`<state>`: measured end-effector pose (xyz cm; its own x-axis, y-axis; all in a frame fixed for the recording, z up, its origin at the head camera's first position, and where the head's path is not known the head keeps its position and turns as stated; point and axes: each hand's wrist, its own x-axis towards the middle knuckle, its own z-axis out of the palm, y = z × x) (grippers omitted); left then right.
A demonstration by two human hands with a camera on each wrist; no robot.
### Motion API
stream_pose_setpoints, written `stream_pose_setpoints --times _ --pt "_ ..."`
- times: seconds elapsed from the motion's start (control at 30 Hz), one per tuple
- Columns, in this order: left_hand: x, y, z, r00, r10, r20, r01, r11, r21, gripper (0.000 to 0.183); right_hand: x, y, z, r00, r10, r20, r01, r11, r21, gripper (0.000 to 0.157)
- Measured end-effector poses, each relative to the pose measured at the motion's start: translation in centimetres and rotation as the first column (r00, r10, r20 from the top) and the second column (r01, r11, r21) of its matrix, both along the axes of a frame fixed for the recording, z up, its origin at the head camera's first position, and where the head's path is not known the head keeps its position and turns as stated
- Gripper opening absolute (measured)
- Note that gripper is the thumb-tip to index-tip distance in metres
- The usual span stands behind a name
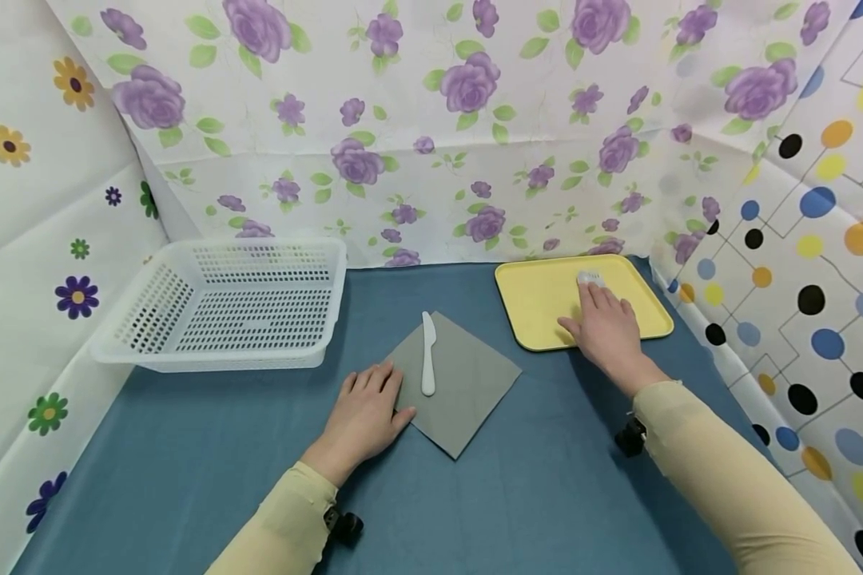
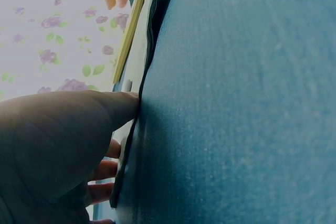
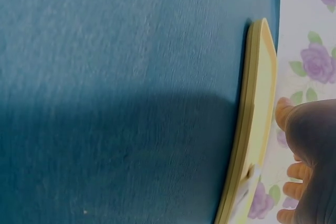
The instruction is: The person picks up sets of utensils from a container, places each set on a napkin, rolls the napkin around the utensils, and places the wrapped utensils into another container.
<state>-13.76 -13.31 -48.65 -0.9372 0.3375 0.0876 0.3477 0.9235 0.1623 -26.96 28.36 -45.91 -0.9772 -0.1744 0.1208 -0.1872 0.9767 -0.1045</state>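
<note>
A white plastic knife (image 1: 428,355) lies on a folded grey napkin (image 1: 475,375) set cornerwise on the table. My left hand (image 1: 363,415) rests at the napkin's left edge, fingers extended over it; in the left wrist view the thumb (image 2: 123,106) touches its layered rim. My right hand (image 1: 610,331) hovers over the yellow tray (image 1: 539,315), its fingers reaching forward and the thumb spread. Just past the fingertips shows the slotted end of a white utensil (image 1: 590,278), the remainder hidden by the hand. The right wrist view has that utensil (image 3: 242,192) lying in the tray.
A white perforated plastic basket (image 1: 316,355) stands at the back left. Blue cloth (image 1: 546,479) covers the table. A floral sheet (image 1: 417,200) hangs behind, a dotted sheet (image 1: 827,343) on the right and a flowered one (image 1: 14,263) on the left.
</note>
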Motion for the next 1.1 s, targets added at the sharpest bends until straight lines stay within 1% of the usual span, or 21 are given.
stream_pose_setpoints --times 0.23,0.47,0.7,0.9,1.1 --pt "-0.1 -0.1 -0.2 1.0 0.002 0.003 -0.002 1.0 0.001 0.065 -0.7 0.8 -0.2 1.0 -0.014 0.012 0.014 1.0 0.017 0.082" --pt "0.0 -0.1 -0.3 1.0 -0.006 -0.007 0.006 1.0 0.006 0.064 -0.8 1.1 0.0 0.999 -0.016 0.03 0.015 0.999 0.038 0.082" --pt "0.0 -0.2 -0.3 1.0 -0.002 -0.002 0.002 1.0 0.004 0.064 -1.2 1.3 0.1 0.998 -0.03 0.055 0.028 0.999 0.037 0.082" --pt "0.0 -0.2 -0.2 1.0 0.001 0.013 -0.001 1.0 0.007 0.064 -1.6 1.4 -0.3 0.996 -0.046 0.074 0.044 0.998 0.036 0.082" --pt "0.0 -0.2 -0.3 1.0 0.002 0.01 -0.002 1.0 0.005 0.064 -2.3 1.7 -0.8 0.994 -0.073 0.084 0.071 0.997 0.023 0.083"
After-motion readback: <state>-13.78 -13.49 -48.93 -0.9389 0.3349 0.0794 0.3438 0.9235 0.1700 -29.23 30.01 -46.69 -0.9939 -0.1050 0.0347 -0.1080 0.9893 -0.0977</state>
